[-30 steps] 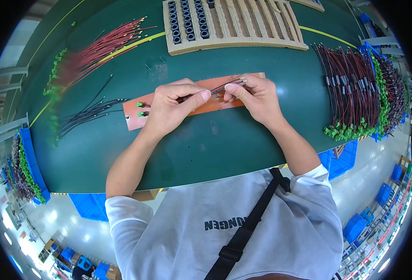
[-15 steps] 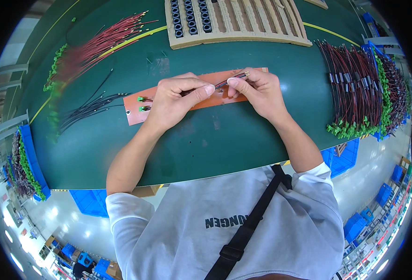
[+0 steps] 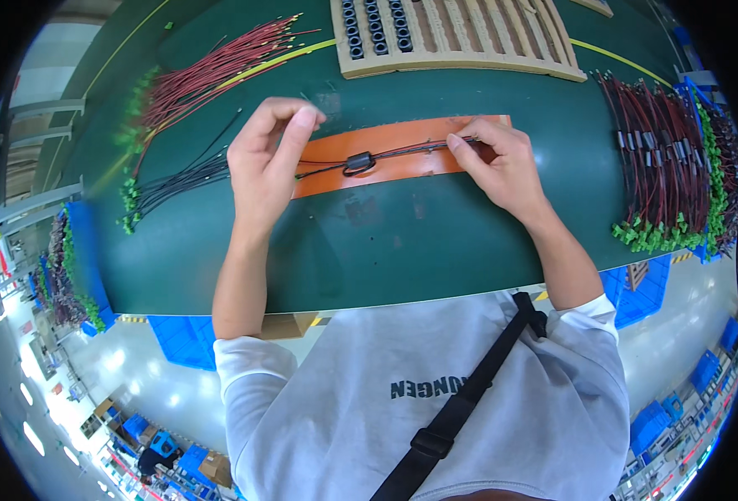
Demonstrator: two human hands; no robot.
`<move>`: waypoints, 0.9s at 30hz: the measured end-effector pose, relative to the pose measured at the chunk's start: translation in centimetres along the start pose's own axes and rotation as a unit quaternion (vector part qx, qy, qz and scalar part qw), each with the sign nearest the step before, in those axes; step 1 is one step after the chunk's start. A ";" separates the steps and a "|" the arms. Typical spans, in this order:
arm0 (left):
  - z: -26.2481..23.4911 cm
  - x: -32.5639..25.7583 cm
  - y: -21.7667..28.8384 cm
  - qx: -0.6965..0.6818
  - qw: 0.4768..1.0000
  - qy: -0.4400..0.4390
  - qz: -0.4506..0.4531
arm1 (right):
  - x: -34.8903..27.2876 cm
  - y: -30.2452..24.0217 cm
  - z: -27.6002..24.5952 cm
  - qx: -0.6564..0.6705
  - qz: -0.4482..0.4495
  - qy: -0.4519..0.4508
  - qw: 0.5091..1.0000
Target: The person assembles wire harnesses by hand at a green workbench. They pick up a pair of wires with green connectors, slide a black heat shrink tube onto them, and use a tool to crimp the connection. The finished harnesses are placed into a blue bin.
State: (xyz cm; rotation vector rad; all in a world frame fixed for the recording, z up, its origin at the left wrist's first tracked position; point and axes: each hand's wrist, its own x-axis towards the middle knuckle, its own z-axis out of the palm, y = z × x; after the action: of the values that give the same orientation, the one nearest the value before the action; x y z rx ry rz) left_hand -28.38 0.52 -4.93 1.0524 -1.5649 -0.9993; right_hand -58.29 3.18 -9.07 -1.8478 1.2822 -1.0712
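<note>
Green desk point(image 3: 444, 234), orange board point(image 3: 402, 134) on it; left hand point(image 3: 266, 159) at board's left, thumb hides whether fingers meet; right hand point(image 3: 504, 167), fingers clamped on right end of wires point(image 3: 410, 151); wires along board, likely light, limp; black core point(image 3: 358, 162) on them, probably hard, brittle, best hold

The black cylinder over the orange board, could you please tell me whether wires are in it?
In, apparently: wires leave both ends of the black cylinder; its inside cannot be seen.
</note>
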 end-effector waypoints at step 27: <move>2.2 -3.6 -0.9 0.361 0.912 -0.050 0.188 | 0.1 0.4 0.1 -0.105 -0.039 -0.017 0.994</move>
State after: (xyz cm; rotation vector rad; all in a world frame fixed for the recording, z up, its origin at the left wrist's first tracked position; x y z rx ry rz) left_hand -29.81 3.89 -7.18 1.1170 -2.1952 -0.1911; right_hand -58.37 2.95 -9.47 -2.0777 1.3561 -0.9727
